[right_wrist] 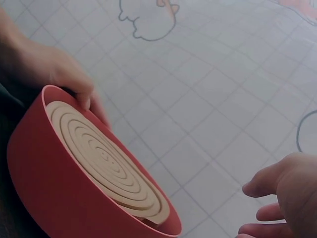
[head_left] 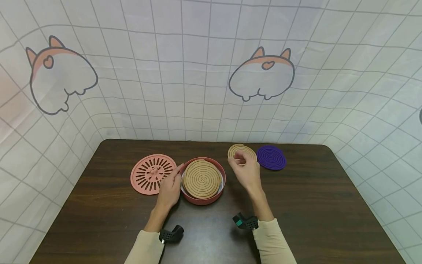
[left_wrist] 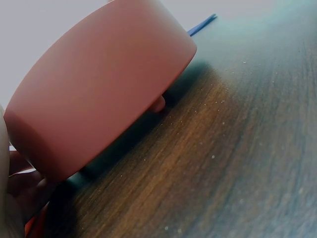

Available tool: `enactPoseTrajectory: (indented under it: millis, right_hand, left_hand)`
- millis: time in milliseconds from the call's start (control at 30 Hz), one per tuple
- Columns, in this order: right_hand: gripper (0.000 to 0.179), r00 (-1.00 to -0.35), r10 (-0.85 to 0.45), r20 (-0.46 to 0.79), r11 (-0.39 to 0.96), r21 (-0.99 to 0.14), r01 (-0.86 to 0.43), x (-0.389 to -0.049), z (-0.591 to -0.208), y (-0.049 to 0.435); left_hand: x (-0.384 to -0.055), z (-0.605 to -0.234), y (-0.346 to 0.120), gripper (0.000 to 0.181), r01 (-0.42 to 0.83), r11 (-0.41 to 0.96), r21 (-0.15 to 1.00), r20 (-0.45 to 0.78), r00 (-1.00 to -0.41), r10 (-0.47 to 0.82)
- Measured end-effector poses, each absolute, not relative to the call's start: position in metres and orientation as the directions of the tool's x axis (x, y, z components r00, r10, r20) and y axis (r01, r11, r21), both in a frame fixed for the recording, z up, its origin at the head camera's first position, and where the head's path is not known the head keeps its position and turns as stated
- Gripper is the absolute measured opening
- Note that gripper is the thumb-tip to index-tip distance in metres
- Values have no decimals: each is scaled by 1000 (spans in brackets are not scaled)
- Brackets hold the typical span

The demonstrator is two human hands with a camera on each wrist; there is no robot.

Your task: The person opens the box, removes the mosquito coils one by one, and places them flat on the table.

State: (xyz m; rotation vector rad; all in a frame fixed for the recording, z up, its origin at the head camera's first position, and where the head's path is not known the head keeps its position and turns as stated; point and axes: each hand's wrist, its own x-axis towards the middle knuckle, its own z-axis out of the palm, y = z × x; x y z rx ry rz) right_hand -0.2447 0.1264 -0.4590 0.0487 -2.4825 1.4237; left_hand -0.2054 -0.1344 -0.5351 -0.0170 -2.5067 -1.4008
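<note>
My left hand [head_left: 170,187] grips the left side of a round red mosquito coil holder [head_left: 202,202], its thumb along the rim. The holder's wall [left_wrist: 104,84] fills much of the left wrist view, showing a small foot underneath. Inside the holder lie tan mosquito coils [head_left: 202,179], stacked up close to its rim. My right hand [head_left: 246,172] hovers to the right, overlapping another tan mosquito coil [head_left: 234,147] in the head view. In the right wrist view, the thumb and fingers [right_wrist: 265,181] are bent and apart, with nothing between them.
A pink slotted lid [head_left: 153,174] lies left of the holder, partly behind my left hand. Beside the tan coil at the back right is a purple mosquito coil [head_left: 271,157]. A white tiled-pattern sheet [head_left: 194,91] hangs behind the dark wooden table [head_left: 323,205].
</note>
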Motion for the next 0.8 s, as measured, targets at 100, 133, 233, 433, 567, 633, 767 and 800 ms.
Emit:
enactPoseTrajectory:
  millis: [100, 133, 233, 433, 567, 633, 767, 800]
  right_hand:
    - [38, -966, 84, 244, 518, -839, -167, -244, -461, 123]
    - [38, -969, 77, 236, 517, -840, -163, -244, -461, 122]
    - [38, -973, 53, 224, 519, -839, -165, -242, -463, 118]
    - [35, -978, 4, 208, 518, -837, -175, -240, -467, 111]
    - [38, -981, -24, 191, 536, -826, -174, -241, -470, 108]
    - [38, -982, -36, 185, 545, -820, -174, -240, -471, 107]
    - [39, -983, -61, 175, 558, -810, -179, -240, -473, 105]
    - [39, -983, -67, 171, 562, -808, -179, -240, -473, 104]
  left_hand:
    - [-206, -535, -135, 42, 139, 531, 836, 237, -964, -121]
    - [-206, -535, -135, 42, 138, 530, 836, 236, -964, -122]
    - [-206, -535, -135, 43, 130, 532, 837, 228, -966, -122]
    - [-206, -535, -134, 43, 129, 529, 839, 226, -966, -123]
    - [-206, -535, -134, 43, 133, 531, 837, 233, -965, -125]
    - [-206, -535, -134, 43, 136, 532, 836, 236, -964, -124]
    - [-206, -535, -134, 43, 139, 534, 834, 239, -964, -121]
    - [-206, -535, -135, 43, 138, 533, 835, 236, -964, -120]
